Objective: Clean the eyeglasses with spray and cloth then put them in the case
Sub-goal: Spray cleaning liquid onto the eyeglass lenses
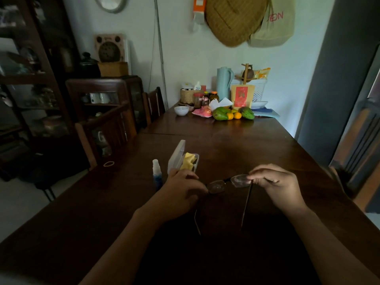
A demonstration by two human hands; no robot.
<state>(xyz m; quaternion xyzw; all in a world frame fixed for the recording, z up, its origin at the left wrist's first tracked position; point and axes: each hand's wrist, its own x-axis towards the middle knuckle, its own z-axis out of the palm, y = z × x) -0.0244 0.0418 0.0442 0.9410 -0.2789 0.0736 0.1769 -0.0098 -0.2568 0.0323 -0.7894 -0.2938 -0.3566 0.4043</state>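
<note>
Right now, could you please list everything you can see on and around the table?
eyeglasses: one, dark frame, held between both hands above the table, temples open.
case: one, clear plastic, open, left of the glasses.
cloth: one, yellow, inside the case.
spray bottle: one, white top, blue base, upright left of the case.
rubber band: one, pale, near the table's left edge.
table: one, dark wood.
bowl: one, white, far end.
fruit: green and orange pieces, far end.
jug: one, pale blue, far end.
left hand: pinches the left lens rim.
right hand: pinches the right lens rim.
</note>
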